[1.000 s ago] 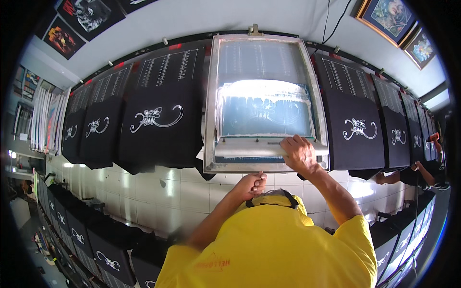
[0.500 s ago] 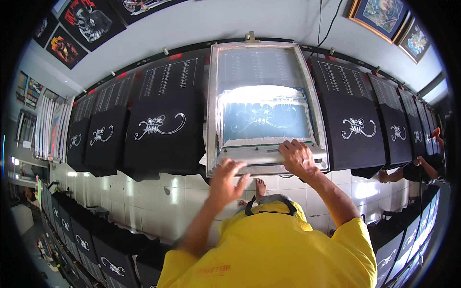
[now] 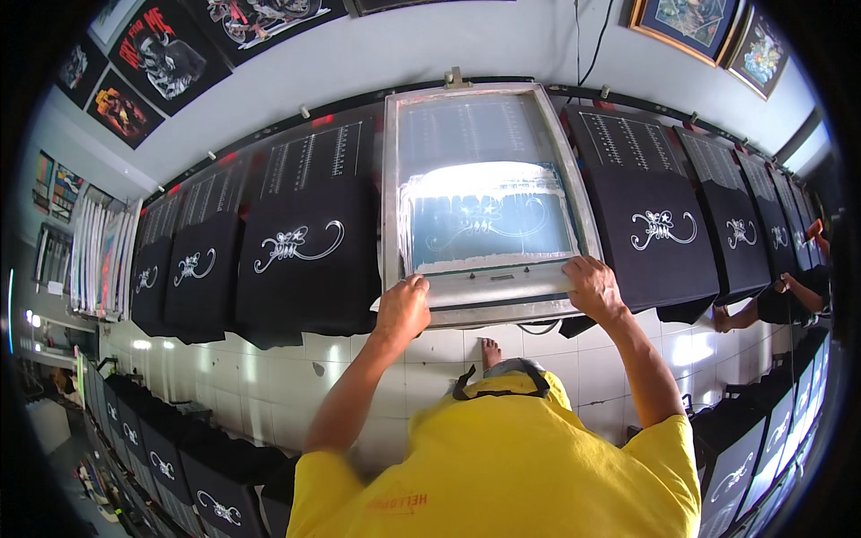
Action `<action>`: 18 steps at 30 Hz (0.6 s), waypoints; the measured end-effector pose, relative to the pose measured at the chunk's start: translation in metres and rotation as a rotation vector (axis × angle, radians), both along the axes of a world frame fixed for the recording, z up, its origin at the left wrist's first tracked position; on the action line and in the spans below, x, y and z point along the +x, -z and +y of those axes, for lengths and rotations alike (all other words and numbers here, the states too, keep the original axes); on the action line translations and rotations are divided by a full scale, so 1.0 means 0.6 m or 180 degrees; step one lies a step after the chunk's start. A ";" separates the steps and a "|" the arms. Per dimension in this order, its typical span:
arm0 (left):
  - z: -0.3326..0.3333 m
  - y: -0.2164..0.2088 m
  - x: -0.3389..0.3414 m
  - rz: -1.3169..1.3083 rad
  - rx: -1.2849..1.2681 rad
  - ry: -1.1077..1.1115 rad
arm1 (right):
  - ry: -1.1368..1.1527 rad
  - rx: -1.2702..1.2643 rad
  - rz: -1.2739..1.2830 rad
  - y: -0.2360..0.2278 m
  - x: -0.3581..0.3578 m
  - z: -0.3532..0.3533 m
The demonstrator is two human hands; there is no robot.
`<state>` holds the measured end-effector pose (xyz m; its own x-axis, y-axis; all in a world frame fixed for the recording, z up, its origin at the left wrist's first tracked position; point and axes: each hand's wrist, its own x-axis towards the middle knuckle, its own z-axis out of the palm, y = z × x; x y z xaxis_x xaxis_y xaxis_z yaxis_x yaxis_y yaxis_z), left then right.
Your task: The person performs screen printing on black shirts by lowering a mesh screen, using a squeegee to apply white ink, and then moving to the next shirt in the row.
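A silkscreen frame (image 3: 466, 91) with pale metal sides lies in front of me. Its mesh shows a blue-grey area with a scroll design (image 3: 475, 222) and a bright glare with white ink (image 3: 489, 182) above it. Across the near end of the screen rests a wide squeegee (image 3: 498, 286). My left hand (image 3: 404, 310) is closed round its left end, and my right hand (image 3: 595, 289) grips its right end. The surface under the screen is mostly hidden.
Black shirts (image 3: 294, 278) with white scroll prints lie on boards to the left, and more shirts (image 3: 659, 269) to the right. Another row (image 3: 161, 439) stands behind me. A person's arm (image 3: 801, 291) shows at far right. A hinge clamp (image 3: 456, 78) sits at the frame's far end.
My left hand has gone from open above the near edge to gripping the squeegee's left end. My right hand has shifted outward to its right end.
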<state>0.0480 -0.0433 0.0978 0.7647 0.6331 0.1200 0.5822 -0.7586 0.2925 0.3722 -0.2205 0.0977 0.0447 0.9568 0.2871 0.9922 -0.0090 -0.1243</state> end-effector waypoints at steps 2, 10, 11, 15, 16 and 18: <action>0.009 0.000 -0.004 0.0008 0.0002 -0.0010 | -0.0047 0.0172 0.0072 -0.004 -0.004 0.004; 0.006 0.005 -0.011 -0.0097 -0.0068 0.0053 | 0.0050 0.0235 0.0218 0.000 -0.017 -0.010; 0.003 0.012 -0.014 -0.0021 -0.0126 0.0034 | 0.0062 0.0198 0.0237 -0.002 -0.021 -0.012; 0.005 0.031 -0.015 -0.0366 0.0104 0.0211 | 0.0221 0.0072 0.0190 0.005 -0.025 -0.012; 0.012 0.031 -0.010 -0.0366 0.0078 0.0217 | 0.0241 0.0098 0.0161 0.008 -0.024 -0.007; 0.032 0.029 0.000 -0.0383 0.0055 0.0187 | 0.0240 0.0174 0.0086 0.012 -0.016 0.015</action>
